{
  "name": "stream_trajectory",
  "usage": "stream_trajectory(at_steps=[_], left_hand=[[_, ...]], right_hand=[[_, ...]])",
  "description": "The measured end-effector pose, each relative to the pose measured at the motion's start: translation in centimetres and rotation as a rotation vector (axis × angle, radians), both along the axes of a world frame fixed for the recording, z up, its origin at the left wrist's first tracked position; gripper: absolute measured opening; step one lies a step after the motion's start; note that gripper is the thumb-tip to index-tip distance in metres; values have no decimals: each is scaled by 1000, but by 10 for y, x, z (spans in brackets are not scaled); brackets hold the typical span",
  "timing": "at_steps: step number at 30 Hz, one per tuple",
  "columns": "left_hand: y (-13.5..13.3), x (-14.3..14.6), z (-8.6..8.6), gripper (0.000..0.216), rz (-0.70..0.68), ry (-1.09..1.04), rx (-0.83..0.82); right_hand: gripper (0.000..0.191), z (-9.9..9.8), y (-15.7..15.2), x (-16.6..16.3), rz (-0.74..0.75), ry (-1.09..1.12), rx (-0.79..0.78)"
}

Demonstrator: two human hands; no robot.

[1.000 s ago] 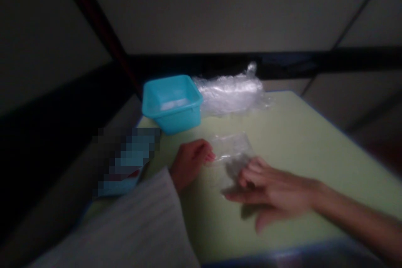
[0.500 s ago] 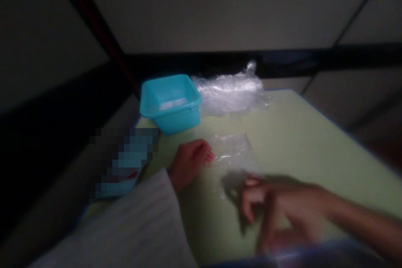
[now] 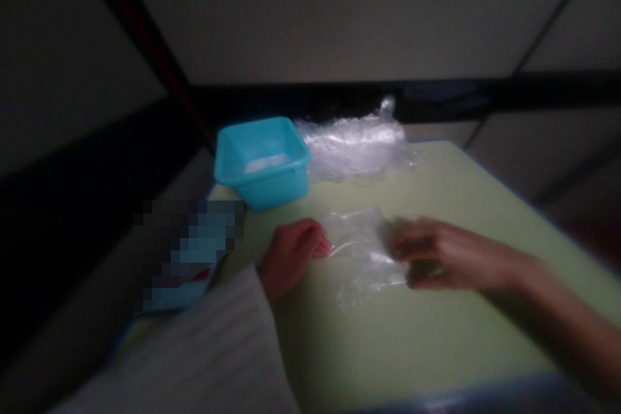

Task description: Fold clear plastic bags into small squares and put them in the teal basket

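Observation:
A small clear plastic bag [image 3: 361,252] lies flat on the pale green table [image 3: 436,323]. My left hand [image 3: 294,255], in a grey sleeve, rests curled at the bag's left edge, its fingertips pinching or pressing that edge. My right hand [image 3: 434,255] is at the bag's right edge, blurred by motion, with fingers curled against the plastic.
A turquoise plastic tub [image 3: 262,158] stands at the table's far left corner. Beside it to the right lies a heap of clear plastic bags [image 3: 354,142]. A pixelated blue object [image 3: 187,252] sits at the left edge. Dark floor surrounds the table.
My right hand swept down off the bag toward the front edge, then came back up to the bag's right side. The left hand stayed put.

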State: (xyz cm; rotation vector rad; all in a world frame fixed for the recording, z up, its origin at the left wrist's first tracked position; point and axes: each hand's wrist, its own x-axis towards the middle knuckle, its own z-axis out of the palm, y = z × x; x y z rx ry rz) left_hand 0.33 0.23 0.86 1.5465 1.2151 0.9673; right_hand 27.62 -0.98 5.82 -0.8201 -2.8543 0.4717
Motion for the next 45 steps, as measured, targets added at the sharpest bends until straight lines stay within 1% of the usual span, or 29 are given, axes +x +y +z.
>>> stream_trajectory(at_steps=[3, 5, 8, 14, 17, 19, 21, 23, 26, 28, 32, 34, 41, 45], left_hand=[[0, 0, 0, 23, 3, -1, 5], [0, 0, 0, 24, 4, 3, 17], [1, 0, -1, 23, 16, 17, 37], [3, -5, -5, 22, 39, 68, 101], [3, -7, -7, 21, 41, 78, 149], [2, -6, -6, 21, 31, 53, 166], [0, -4, -4, 22, 9, -1, 144], [-1, -1, 0, 25, -22, -53, 89], [-2, 2, 4, 28, -54, -87, 20], [-2, 3, 4, 28, -57, -88, 12], [0, 2, 0, 28, -50, -63, 7], [1, 2, -2, 27, -47, -36, 3], [0, 3, -1, 27, -41, 10, -11], [0, 3, -2, 26, -45, 17, -8]], right_hand=[[7, -1, -2, -3, 22, -42, 63], [6, -4, -5, -5, 34, -80, 134], [12, -7, -10, -8, 48, -131, 201], [18, -7, -15, -9, 68, -164, 216], [22, -6, -10, -9, 42, -111, 220], [29, -9, -5, -8, 0, -51, 235], [39, -13, -1, -7, -18, -35, 224], [47, -16, 2, -6, -12, -60, 188], [51, -15, 3, -4, 24, -62, 163], [46, -10, 1, -3, 38, -41, 157], [17, -3, -5, -4, 58, -57, 136], [11, -5, -7, -7, 86, -81, 141], [19, -13, -14, -12, 102, -125, 238], [18, -17, -16, -12, 95, -125, 275]])
